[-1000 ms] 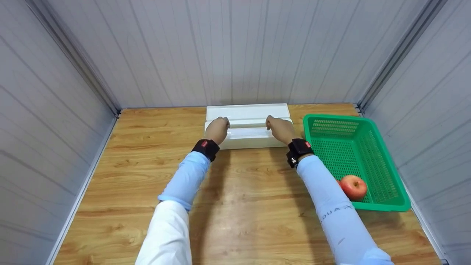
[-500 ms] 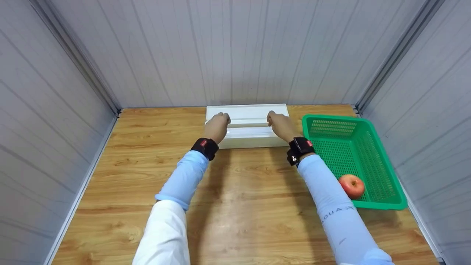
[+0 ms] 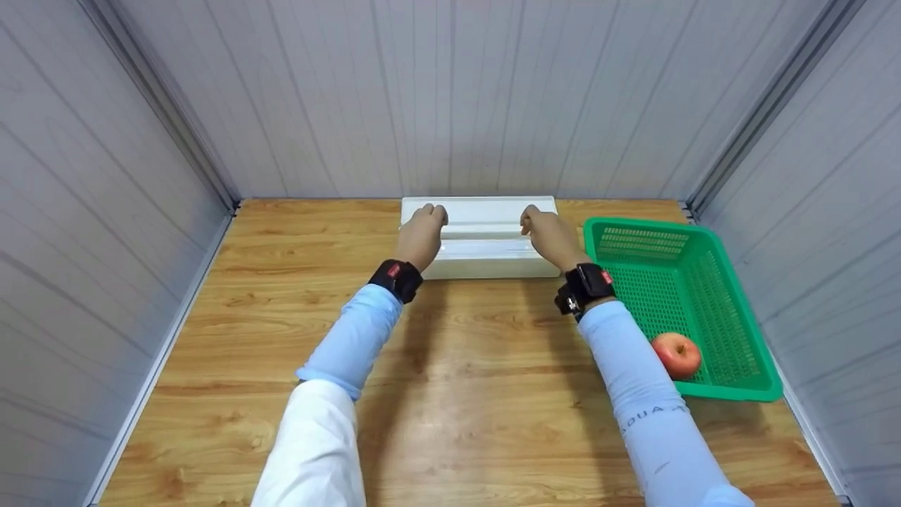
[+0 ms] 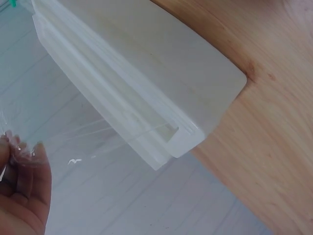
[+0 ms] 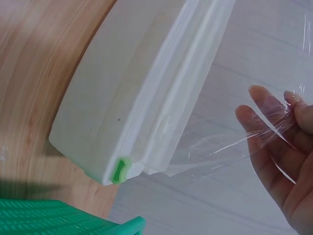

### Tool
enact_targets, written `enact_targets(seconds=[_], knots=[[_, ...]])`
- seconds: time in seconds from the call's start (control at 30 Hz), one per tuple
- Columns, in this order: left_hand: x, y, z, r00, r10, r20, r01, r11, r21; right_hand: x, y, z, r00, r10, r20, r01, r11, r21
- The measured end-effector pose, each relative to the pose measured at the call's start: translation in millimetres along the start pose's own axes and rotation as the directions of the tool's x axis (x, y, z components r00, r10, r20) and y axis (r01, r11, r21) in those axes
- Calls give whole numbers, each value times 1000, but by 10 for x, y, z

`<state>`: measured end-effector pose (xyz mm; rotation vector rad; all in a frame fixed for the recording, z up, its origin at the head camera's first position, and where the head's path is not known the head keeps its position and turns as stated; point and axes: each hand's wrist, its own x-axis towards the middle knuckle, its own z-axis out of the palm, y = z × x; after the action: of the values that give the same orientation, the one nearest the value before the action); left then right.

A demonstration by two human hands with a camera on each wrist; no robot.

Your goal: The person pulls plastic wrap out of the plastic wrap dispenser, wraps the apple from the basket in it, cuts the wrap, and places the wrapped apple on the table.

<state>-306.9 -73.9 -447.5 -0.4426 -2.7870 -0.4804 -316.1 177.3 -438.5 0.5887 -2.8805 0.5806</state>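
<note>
- A long white plastic cling-film dispenser box [image 3: 481, 239] lay across the far middle of the wooden worktop [image 3: 464, 366], close to the grey panelled back wall [image 3: 450, 91].
- The left hand [image 3: 421, 236] was raised over the box's left end, fingers curled, pinching the edge of a thin transparent film sheet [image 4: 88, 147] between thumb and fingertips [image 4: 19, 156].
- The right hand [image 3: 550, 236] was over the box's right end, pinching the same film's other corner; the wrist view showed the clear sheet crinkled against its fingers [image 5: 274, 122].
- The film ran taut from the box's slot up to both hands.
- A small green slider tab [image 5: 119, 170] sat at the box's right end.
- Just right of the box stood a green perforated plastic basket [image 3: 732, 296], with a red apple [image 3: 676, 354] lying in its near corner, partly behind the right forearm's pale blue sleeve [image 3: 633, 373].
- Black wrist straps [image 3: 398, 278] showed on both wrists.
</note>
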Motion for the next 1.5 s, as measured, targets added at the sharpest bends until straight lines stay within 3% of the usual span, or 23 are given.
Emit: enact_targets(seconds=[0.4,0.7,0.97,1.3,1.5], knots=[[-107,9,-18,994,42,-96,-50,996,-80,-126,-59,-85,1000,-15,-15,15,1000,-14],[-220,8,-34,980,92,-174,-111,988,-103,-248,-116,-117,996,-71,-54,65,993,-100],[-343,43,-57,965,127,-231,-154,982,-105,-345,-170,-144,994,-80,-69,73,993,-93],[-374,76,-125,949,130,-286,-169,979,-114,-383,-219,-198,972,-158,-175,129,978,-166],[-344,100,-179,944,123,-307,-166,979,-118,-388,-256,-274,969,-163,-187,129,975,-183]])
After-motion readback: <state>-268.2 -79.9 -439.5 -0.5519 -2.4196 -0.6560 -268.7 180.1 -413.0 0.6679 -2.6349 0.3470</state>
